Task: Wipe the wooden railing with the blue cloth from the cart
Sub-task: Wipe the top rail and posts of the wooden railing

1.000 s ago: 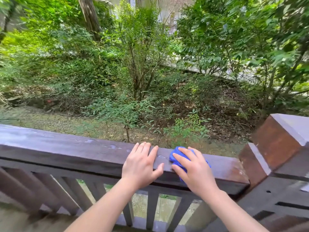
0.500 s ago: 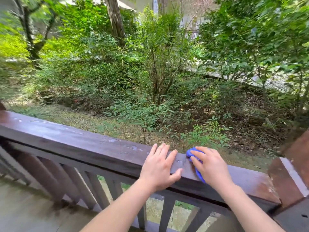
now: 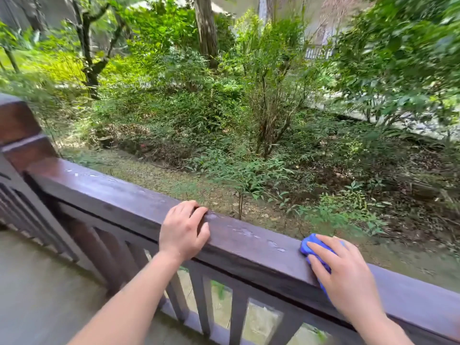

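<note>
Fingers (image 3: pixel 321 248) flat, right hand (image 3: pixel 348 282) presses blue cloth (image 3: pixel 307 245) on railing (image 3: pixel 249 247) (left hand (image 3: pixel 183 235) grips).

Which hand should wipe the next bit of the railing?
The right hand. It presses flat on the blue cloth atop the wooden railing, with pale marks just beside it. The left hand holds no cloth; its fingers curl over the railing.

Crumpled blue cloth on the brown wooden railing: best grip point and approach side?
Come from above, palm down. The crumpled blue cloth lies bunched on the flat top of the brown wooden railing, draping over its near edge, so pinch the raised bunch: fingers on the far side, thumb on the near drape. The right hand presses it flat-fingered from above.
</note>
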### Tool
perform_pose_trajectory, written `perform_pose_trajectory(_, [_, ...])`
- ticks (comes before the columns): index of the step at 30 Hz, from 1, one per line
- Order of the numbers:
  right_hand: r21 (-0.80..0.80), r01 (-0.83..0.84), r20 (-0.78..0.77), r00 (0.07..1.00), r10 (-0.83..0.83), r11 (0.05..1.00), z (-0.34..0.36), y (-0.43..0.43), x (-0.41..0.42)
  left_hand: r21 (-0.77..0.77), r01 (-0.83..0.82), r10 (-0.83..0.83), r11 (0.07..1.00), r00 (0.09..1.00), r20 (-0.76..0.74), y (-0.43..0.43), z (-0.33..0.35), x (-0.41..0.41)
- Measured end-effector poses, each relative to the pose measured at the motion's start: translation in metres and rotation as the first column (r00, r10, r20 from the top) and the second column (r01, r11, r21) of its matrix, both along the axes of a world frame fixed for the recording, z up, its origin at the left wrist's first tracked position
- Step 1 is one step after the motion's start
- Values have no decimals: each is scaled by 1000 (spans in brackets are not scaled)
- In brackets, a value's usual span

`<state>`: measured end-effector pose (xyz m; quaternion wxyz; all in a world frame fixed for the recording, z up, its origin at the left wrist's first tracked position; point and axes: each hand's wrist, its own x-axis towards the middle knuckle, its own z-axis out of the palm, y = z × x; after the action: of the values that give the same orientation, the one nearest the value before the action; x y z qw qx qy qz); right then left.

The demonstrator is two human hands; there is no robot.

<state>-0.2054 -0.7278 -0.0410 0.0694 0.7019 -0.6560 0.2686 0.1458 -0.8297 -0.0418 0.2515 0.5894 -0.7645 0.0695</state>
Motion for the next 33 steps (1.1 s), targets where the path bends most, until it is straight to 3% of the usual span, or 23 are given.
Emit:
perform_pose_trajectory(5, [22,-59,-55,997,60,998,9,0,2,-83,19,-26,996,997,-77,-5,-7,4])
perform_pose_trajectory(9, [110,121,36,991,-126,987,18,-10,2,-62,41,-44,997,997,-56,-4,-6,6])
perform_pose_trajectory(14, [43,-62,-83,994,65,997,8,2,11,-43,56,-58,997,997,-46,-5,-5,9])
perform_pose_trajectory(19, [22,67,19,998,-67,998,7,-4,18,-27,60,-61,998,998,-17,-4,-3,9])
perform_pose_trajectory(24, [-34,-129,-74,989,127,991,2,2,29,-27,35,-35,999,999,-13,-6,-5,8])
perform_pose_trajectory(29, [18,70,29,997,-70,997,20,-32,31,-14,17,-17,1000,1000,17,-5,-3,4])
perform_pose_trajectory(33, [-115,-194,-126,976,179,974,4,-16,70,-12,14,-14,1000,1000,20,-5,-5,5])
